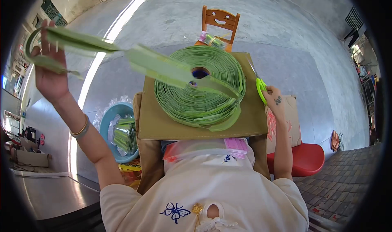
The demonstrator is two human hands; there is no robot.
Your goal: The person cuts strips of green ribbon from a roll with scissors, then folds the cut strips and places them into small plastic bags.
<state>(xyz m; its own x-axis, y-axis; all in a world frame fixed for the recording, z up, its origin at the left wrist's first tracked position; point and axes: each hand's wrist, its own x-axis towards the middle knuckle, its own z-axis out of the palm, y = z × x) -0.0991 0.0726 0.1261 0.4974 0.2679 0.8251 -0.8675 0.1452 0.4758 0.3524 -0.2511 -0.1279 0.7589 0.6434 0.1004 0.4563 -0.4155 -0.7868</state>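
cream short-sleeved shirt [212,179] with blue embroidery lies nearest. at left, the raised left hand [53,74] is wide, fingers up, with folds of thin, glossy green strip [161,66] looped over it; the strip's long axis slants down rightward across the coil's core. a round blue plastic tub [107,127] holds bagged green bundles [124,136]. centrally, a broad, finely ridged green coil [196,109] lies flat on an olive-brown board [157,127], core upward. the right hand [275,101] grips lime-handled metal scissors [261,91], blades pointing away, beside the board.
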